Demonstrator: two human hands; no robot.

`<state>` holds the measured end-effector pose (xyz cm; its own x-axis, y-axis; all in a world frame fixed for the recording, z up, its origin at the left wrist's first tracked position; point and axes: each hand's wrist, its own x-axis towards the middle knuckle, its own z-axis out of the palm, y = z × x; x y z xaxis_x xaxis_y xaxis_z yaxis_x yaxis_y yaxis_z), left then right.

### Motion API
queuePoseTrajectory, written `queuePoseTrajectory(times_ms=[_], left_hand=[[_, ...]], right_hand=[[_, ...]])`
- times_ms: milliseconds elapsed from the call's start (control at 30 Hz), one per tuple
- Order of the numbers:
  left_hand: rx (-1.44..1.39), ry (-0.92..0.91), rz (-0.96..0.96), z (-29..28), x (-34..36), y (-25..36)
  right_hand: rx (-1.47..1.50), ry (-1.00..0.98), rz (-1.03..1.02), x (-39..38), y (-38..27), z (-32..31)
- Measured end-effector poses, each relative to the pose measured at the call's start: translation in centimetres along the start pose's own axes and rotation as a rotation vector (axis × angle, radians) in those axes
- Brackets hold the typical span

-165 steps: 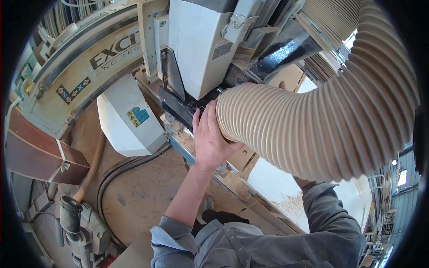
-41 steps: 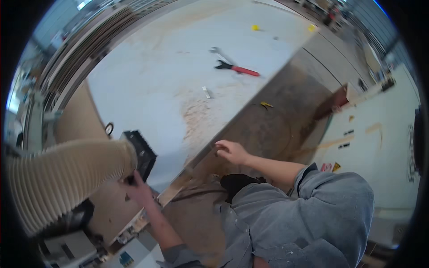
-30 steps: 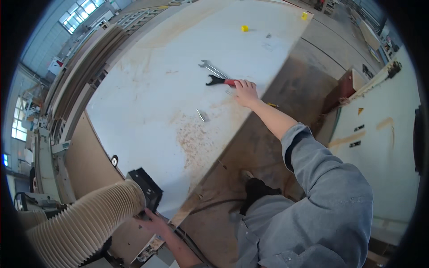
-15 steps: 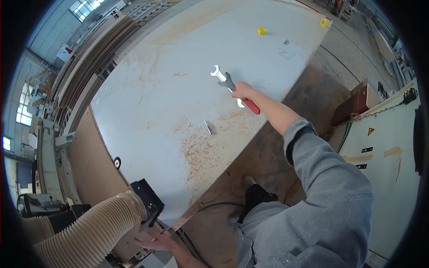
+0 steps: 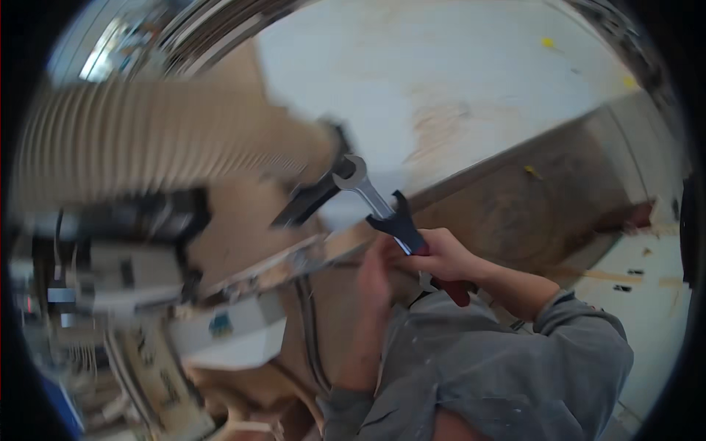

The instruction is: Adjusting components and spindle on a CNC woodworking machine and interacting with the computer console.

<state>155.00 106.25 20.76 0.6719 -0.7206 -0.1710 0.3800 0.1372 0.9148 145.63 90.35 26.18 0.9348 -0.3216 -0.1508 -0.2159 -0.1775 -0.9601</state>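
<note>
My right hand [image 5: 445,253] is closed around two wrenches held together in front of my body. One is a silver open-end wrench [image 5: 371,195], its jaw pointing up and to the left. The other is a spanner [image 5: 403,225] with a dark forked head and a red handle, whose end shows below the hand. My left hand [image 5: 375,275] is raised just left of the right one, close to the wrenches. Motion smears its fingers, so whether it touches them is unclear.
A ribbed beige hose [image 5: 162,136] with a dark nozzle [image 5: 312,195] extends from the left. Beyond lies a large pale board [image 5: 346,66] with dust patches and a small yellow piece [image 5: 548,42]. Blurred machinery stands at lower left near a white panel [image 5: 243,331]; a white cabinet [image 5: 647,316] is at right.
My right hand has drawn the wrenches back from over the board toward my body. My left hand has risen beside them. The view has swung left, bringing more machinery in.
</note>
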Motion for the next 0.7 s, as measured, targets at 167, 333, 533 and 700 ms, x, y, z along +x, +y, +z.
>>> queuePoseTrajectory(times_ms=[167, 333, 533, 700], left_hand=[[-0.167, 0.467, -0.165, -4.9, -8.6, 5.1], [-0.025, 0.777, -0.064, -18.1, -13.6, 6.2], [0.315, 0.719, -0.152, -25.0, -14.8, 14.4], [0.273, 0.68, -0.077, -26.7, -12.6, 16.3]], right_hand=[[0.208, -0.056, 0.164, -2.2, -2.9, 14.7], [0.791, -0.247, 0.479, -4.7, -2.6, 22.9], [0.441, -0.014, -0.098, 1.3, 0.4, 27.2], [0.491, 0.009, -0.127, 14.8, -1.9, 32.0]])
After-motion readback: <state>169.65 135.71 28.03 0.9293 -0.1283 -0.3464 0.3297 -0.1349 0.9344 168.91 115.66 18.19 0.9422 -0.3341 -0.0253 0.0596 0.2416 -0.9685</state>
